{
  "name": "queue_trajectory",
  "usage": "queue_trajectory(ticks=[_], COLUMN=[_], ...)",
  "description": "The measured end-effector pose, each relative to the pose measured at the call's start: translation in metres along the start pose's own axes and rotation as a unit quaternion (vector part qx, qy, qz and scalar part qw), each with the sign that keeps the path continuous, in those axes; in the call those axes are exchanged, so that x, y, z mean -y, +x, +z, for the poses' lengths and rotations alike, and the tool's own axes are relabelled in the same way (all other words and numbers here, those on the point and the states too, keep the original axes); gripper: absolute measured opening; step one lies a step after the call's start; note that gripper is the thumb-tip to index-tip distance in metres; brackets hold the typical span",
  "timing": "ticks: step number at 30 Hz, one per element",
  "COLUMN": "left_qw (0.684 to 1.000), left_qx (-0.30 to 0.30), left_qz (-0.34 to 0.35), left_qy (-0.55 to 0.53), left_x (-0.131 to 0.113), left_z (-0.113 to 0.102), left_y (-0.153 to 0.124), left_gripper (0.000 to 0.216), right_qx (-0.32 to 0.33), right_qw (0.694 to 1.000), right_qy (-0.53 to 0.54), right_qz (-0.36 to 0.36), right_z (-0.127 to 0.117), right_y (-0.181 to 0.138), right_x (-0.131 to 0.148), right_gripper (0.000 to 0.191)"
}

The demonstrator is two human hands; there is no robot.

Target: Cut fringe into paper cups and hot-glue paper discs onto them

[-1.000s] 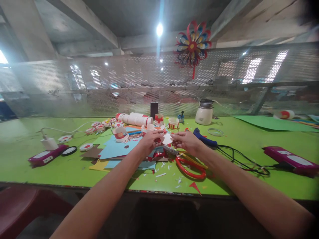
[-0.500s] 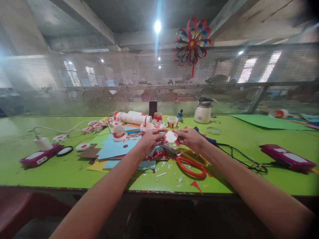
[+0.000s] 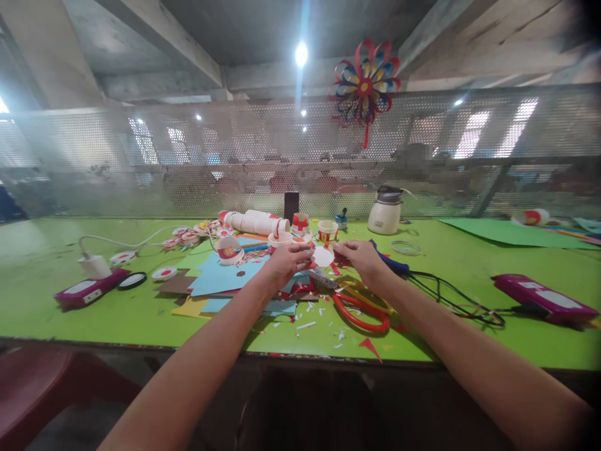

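A small white paper disc [image 3: 323, 256] with red strips sticking out around its edge is held low over the table. My left hand [image 3: 287, 264] grips its left side, fingers closed together. My right hand [image 3: 360, 258] is at its right edge, thumb and fingers pinched by a red strip. Just below lie red-handled scissors [image 3: 361, 314] and yellow-handled scissors [image 3: 379, 297], their blades partly under my hands. Behind my left hand stand red-and-white paper cups [image 3: 280, 238], one of them tipped over [image 3: 229, 249].
Coloured paper sheets [image 3: 225, 275] lie to the left, with white and red scraps [image 3: 306, 325] near the front edge. A blue glue gun [image 3: 392, 260] with a black cord, a roll of tape [image 3: 405, 248], a white kettle-like jug [image 3: 385, 214] and purple power strips [image 3: 544, 298] surround the work area.
My right hand has drawn slightly away from the disc's right edge. The disc has tilted a little, and the whole view has shifted slightly.
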State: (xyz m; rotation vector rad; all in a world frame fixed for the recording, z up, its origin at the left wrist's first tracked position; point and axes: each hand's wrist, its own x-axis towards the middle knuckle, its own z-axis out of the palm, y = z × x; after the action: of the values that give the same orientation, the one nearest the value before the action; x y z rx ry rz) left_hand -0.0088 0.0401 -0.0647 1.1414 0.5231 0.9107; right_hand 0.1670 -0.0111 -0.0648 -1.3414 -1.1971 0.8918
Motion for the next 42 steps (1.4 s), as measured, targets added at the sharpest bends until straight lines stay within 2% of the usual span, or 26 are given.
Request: queue_trajectory(ticks=[5, 9, 13, 19, 26, 35, 38, 42], left_qw=[1.0, 0.997, 0.995, 0.996, 0.996, 0.995, 0.994, 0.993], left_qx=[-0.023, -0.061, -0.072, -0.036, -0.063, -0.06, -0.065, -0.071], left_qz=[0.02, 0.046, 0.069, 0.078, 0.053, 0.005, 0.006, 0.035], left_qy=[-0.007, -0.009, 0.0, 0.022, 0.044, 0.078, 0.087, 0.092], left_x=[-0.003, -0.005, -0.005, 0.0, 0.002, 0.005, -0.003, -0.035], left_z=[0.0, -0.003, -0.005, -0.009, -0.007, -0.004, -0.002, -0.004], left_y=[-0.001, 0.0, 0.001, 0.004, 0.005, 0.006, 0.005, -0.001], left_gripper=[0.01, 0.011, 0.018, 0.026, 0.019, 0.01, 0.012, 0.012], right_qx=[0.041, 0.045, 0.025, -0.042, -0.078, -0.084, -0.087, -0.088], right_qw=[0.999, 0.998, 0.994, 0.968, 0.941, 0.935, 0.933, 0.93], right_qy=[-0.021, -0.046, -0.097, -0.193, -0.237, -0.259, -0.264, -0.274], right_qz=[0.001, -0.012, -0.053, -0.158, -0.228, -0.229, -0.229, -0.229], right_z=[0.006, 0.007, 0.006, 0.004, -0.001, -0.003, -0.005, -0.006], right_y=[-0.002, -0.005, -0.008, -0.008, -0.007, -0.006, -0.006, -0.006], right_x=[-0.002, 0.0, 0.003, 0.002, 0.005, 0.005, 0.006, 0.007], right_gripper=[0.028, 0.027, 0.026, 0.02, 0.014, 0.022, 0.022, 0.022])
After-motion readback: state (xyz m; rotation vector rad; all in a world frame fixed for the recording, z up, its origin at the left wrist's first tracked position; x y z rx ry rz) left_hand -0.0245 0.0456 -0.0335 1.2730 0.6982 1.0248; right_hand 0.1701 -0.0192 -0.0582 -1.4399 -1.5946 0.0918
